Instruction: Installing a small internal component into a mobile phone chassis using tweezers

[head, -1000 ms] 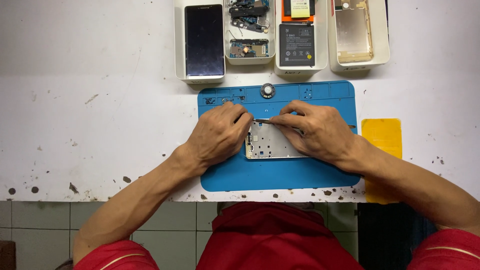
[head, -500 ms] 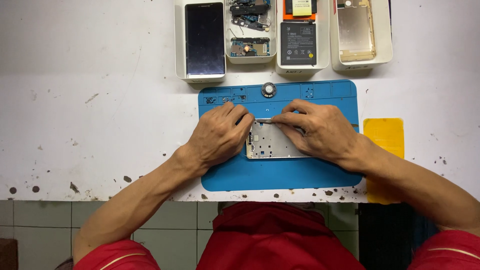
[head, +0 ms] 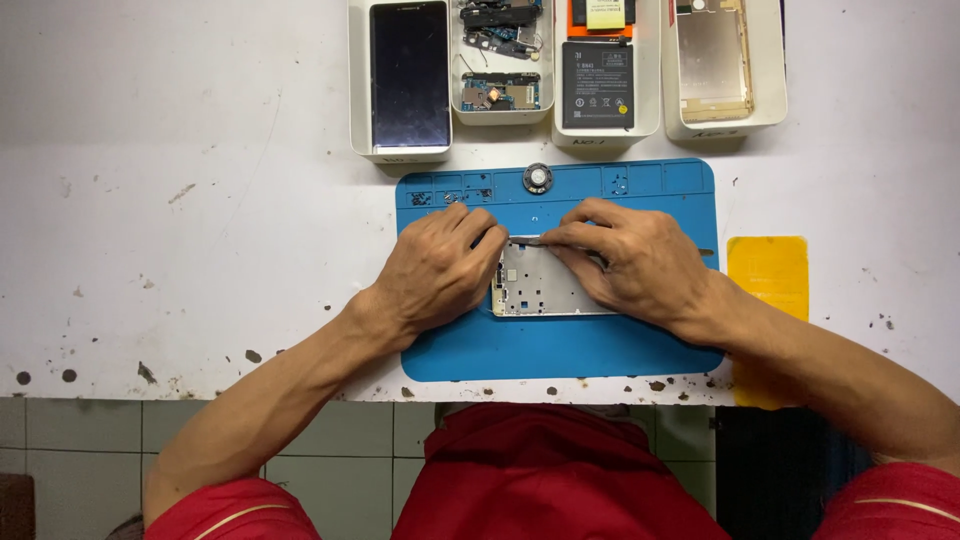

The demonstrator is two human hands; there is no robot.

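Barely anything has shifted since a moment ago; the left hand [head: 440, 275] still steadies the silver phone frame [head: 545, 285] on the blue mat [head: 560, 345]; the right hand [head: 635, 265] pinches what seems a thin tool at its top edge, so the work goes on.

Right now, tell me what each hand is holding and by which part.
The left hand steadies the silver phone frame at its left edge. The right hand pinches a thin tool near its tip, over the frame's top edge.

Both hands [head: 440, 270] [head: 630, 262] palm-down, fingers curled
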